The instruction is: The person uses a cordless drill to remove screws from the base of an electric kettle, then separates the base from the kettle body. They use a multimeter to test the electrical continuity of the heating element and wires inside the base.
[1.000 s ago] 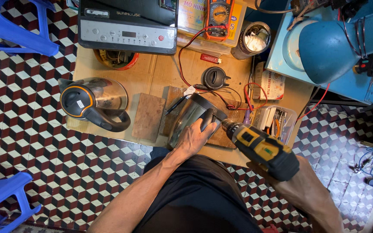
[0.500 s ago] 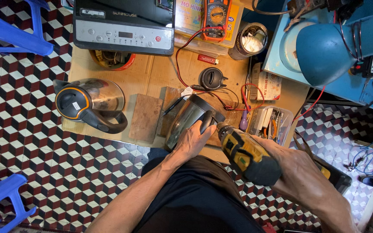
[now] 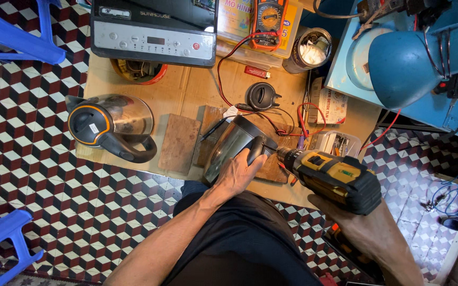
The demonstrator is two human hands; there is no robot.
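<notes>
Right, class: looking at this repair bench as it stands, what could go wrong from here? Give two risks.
1. The left hand steadies the kettle right beside the tip of the drill, which the right hand holds; a slip could hurt the fingers.
2. Red wires lie loose on the bench just behind the drill tip and might get caught in it.

The floor (image 3: 38, 175) is tiled in a cube pattern of dark red, black and white. A low wooden desk (image 3: 197, 90) stands on it, with blue plastic stools (image 3: 6, 32) at the left. On the right sits a blue cabinet (image 3: 425, 106) bearing a blue desk lamp (image 3: 414, 58).
</notes>
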